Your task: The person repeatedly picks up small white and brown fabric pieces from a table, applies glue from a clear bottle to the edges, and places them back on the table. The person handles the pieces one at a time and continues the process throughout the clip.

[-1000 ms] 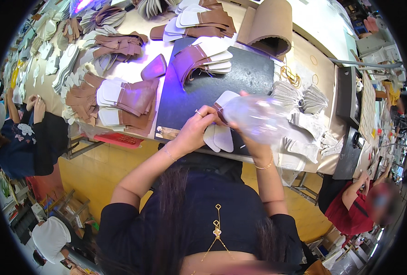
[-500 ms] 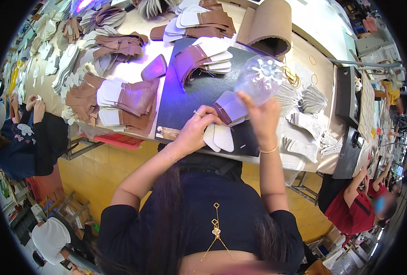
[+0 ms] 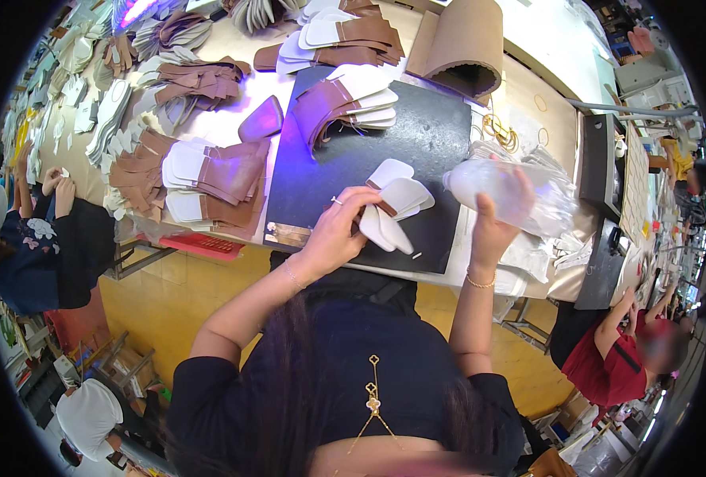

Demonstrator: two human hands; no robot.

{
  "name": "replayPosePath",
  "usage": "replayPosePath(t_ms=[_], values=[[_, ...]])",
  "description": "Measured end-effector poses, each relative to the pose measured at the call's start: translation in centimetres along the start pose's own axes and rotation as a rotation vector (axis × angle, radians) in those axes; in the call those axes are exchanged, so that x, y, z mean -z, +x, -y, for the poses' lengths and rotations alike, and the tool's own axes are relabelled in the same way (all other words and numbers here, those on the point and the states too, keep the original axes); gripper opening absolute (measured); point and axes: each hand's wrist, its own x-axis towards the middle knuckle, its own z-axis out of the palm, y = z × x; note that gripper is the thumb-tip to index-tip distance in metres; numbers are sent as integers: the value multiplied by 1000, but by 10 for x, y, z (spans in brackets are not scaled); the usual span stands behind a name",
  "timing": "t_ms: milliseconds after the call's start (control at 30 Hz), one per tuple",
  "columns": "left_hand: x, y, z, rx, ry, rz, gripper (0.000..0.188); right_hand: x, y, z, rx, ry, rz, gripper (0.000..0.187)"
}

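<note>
My left hand (image 3: 338, 232) is closed on several white rounded shoe-shaped pieces (image 3: 403, 195), held in a spread fan over the near part of the black mat (image 3: 436, 123). A bit of brown shows between them next to my fingertips. To the right, my right hand (image 3: 492, 234) is wrapped round a clear plastic bottle (image 3: 488, 189), tilted on its side, its narrower end toward the pieces; part of it is smeared by motion. A stack of brown leather pieces with white ends (image 3: 325, 111) lies on the mat beyond my left hand.
More brown-and-white stacks (image 3: 214, 179) lie to the left, near a dark flat block (image 3: 261, 119). A curved brown board (image 3: 460, 52) stands at the back. Pale pieces (image 3: 520, 250) and a black box (image 3: 603, 163) are at the right. Co-workers sit on both sides.
The bottle has swung from above the pieces to the right and turned onto its side. The pieces in my left hand have lifted and fanned out over the mat.
</note>
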Motion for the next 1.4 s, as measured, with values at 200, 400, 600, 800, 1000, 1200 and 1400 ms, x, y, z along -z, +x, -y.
replayPosePath(t_ms=[200, 400, 600, 800, 1000, 1200, 1400], values=[[7, -4, 7, -196, 169, 128, 34, -8, -13, 14, -33, 158, 19, 71], [14, -2, 4, -155, 128, 207, 32, -36, -35, 11, 53, 37, 477, 64], [12, -1, 5, -142, 140, 182, 36, -22, -13, 8, -77, -28, -31, 62], [11, -1, 4, -94, 82, 151, 35, -47, -5, 26, 202, -422, 403, 57], [9, 2, 0, -23, 120, 112, 31, -59, 17, 33, 87, -290, 91, 44], [9, 6, -4, -8, 195, 126, 29, -64, 10, 34, -184, -423, 292, 53], [6, 8, -7, -48, 149, 100, 34, -30, 23, 32, -133, -360, 46, 58]])
